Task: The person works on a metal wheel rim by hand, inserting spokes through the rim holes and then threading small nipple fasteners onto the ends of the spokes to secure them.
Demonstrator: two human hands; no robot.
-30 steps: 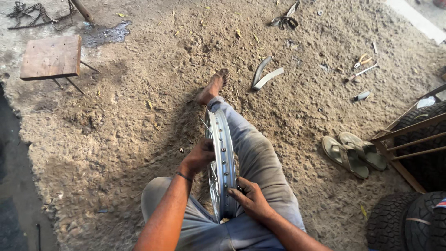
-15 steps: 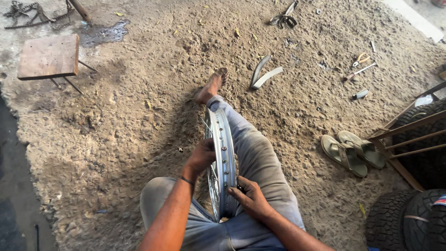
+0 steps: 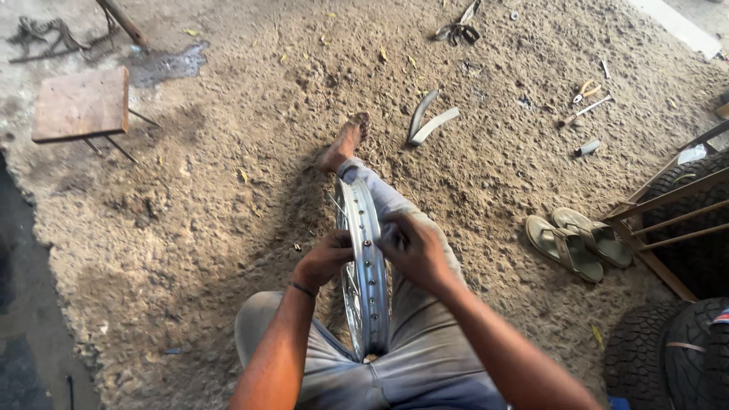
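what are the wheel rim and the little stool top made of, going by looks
The wheel rim looks like bright, polished or plated metal: silvery sheen, with a row of small spoke holes along it. The stool top looks like bare, unfinished wood, a flat dull brown board; its thin dark legs seem to be metal rod, though that is less clear.

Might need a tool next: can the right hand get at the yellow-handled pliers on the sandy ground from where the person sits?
Probably not without shifting: the right hand is on the silver spoked wheel rim, and the yellow-handled pliers lie far off past the sandals.
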